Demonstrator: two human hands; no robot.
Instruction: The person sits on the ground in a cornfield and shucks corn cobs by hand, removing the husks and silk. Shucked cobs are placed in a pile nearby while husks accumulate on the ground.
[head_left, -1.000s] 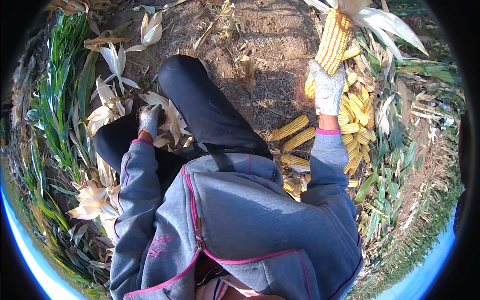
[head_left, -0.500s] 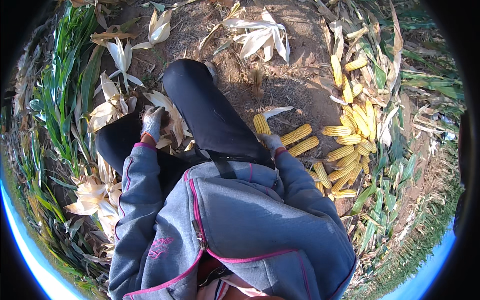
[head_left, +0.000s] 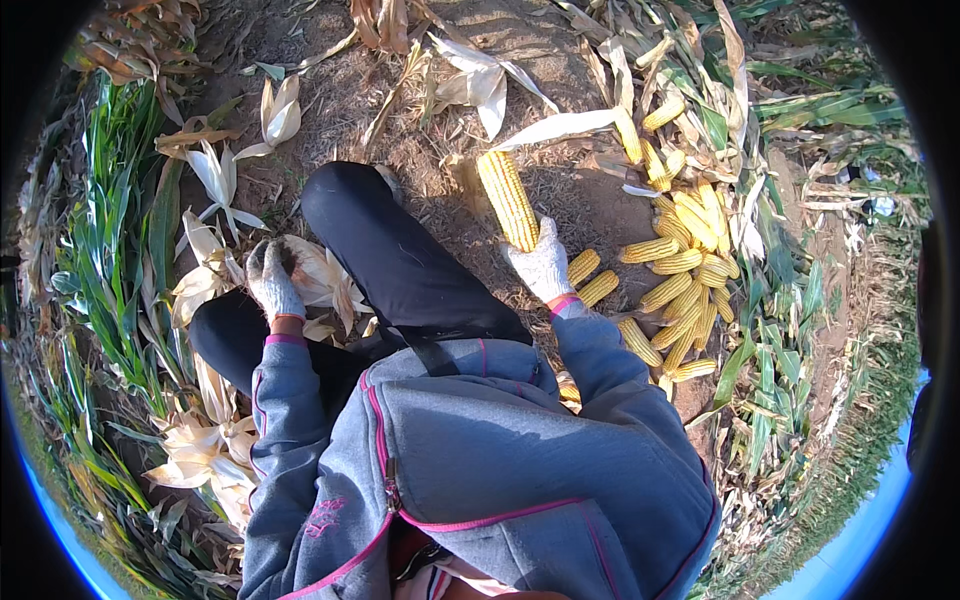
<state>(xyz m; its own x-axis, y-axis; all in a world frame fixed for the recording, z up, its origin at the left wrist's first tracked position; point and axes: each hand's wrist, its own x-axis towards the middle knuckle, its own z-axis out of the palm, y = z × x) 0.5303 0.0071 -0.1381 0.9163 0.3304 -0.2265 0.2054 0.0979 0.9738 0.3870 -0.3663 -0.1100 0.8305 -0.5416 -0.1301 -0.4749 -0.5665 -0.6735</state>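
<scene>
My right hand, in a pale knitted glove, grips the lower end of a husked yellow ear of corn, raised over the soil beyond my knee. A long pale strip of husk reaches from the ear's tip toward the right. My left hand, gloved too, is over my folded left leg with its fingers bent together. Something dark shows beside those fingers, next to dry husks; what they hold is hidden. Two husked ears lie just right of my right hand.
A heap of yellow ears lies on the ground to the right, with more ears beyond it. Empty pale husks are scattered at left and ahead. Green corn leaves line the left; cut stalks edge the right.
My right hand has lifted the ear up and forward from beside my thigh, the husk strip moving with it. My left hand stays by the dry husks. The view has shifted slightly.
</scene>
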